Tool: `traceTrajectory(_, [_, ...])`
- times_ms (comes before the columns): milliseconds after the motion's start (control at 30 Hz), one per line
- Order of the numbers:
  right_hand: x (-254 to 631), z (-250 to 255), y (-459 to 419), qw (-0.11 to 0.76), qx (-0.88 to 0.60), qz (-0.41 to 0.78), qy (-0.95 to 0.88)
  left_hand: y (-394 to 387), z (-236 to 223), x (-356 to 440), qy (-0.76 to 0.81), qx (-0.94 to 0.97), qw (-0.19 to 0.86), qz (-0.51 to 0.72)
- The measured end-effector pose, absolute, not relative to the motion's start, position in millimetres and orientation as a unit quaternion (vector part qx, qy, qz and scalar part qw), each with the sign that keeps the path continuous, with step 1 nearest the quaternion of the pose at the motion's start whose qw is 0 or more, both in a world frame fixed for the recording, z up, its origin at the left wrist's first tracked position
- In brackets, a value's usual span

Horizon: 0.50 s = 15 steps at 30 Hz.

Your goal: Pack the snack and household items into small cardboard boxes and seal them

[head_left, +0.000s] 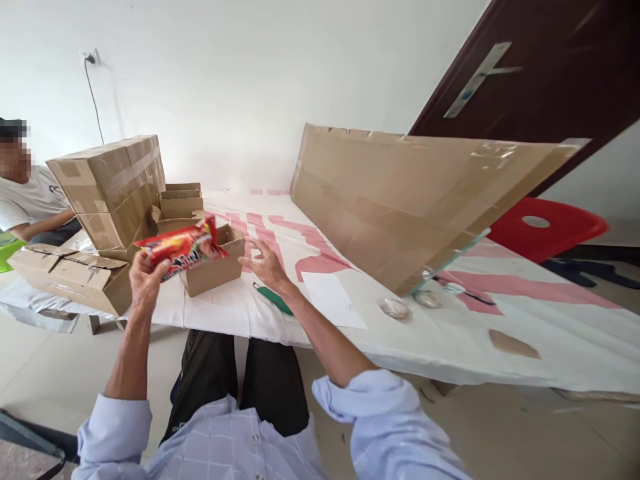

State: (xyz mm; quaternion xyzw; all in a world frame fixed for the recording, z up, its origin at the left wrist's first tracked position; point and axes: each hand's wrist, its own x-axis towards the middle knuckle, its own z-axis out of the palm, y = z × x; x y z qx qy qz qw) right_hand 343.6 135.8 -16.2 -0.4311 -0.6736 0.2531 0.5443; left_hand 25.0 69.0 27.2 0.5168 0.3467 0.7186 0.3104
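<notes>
Pinching a red packet [183, 245], left hand [146, 279] raised; right hand [271, 268] spread beside open box [215, 272].

Stacked boxes [113, 190] stand toward the left end of a table [450, 353]; rightward, near its front edge, sit a carton [216, 275], a paper sheet [333, 301] and two rolls [395, 308], a cardboard panel [390, 200] behind.

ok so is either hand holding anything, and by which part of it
The left hand holds the red packet by its left end; the right hand holds nothing, open beside a cardboard box.
</notes>
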Motion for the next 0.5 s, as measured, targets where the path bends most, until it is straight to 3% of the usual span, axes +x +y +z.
traceTrajectory(100, [340, 2, 175, 0.448, -0.433, 0.172, -0.763, 110, 52, -10, 0.362, 0.504, 0.177, 0.764])
traceTrajectory(200, [338, 12, 192, 0.350, -0.427, 0.123, -0.825, 160, 62, -32, 0.383, 0.516, 0.119, 0.757])
traceTrajectory(333, [343, 11, 184, 0.271, -0.448, 0.060, -0.850, 214, 41, -36, 0.423, 0.524, 0.194, 0.713])
traceTrajectory(500, [350, -1, 162, 0.252, -0.469, 0.001, -0.847, 253, -2, -17, 0.467, 0.544, 0.287, 0.635])
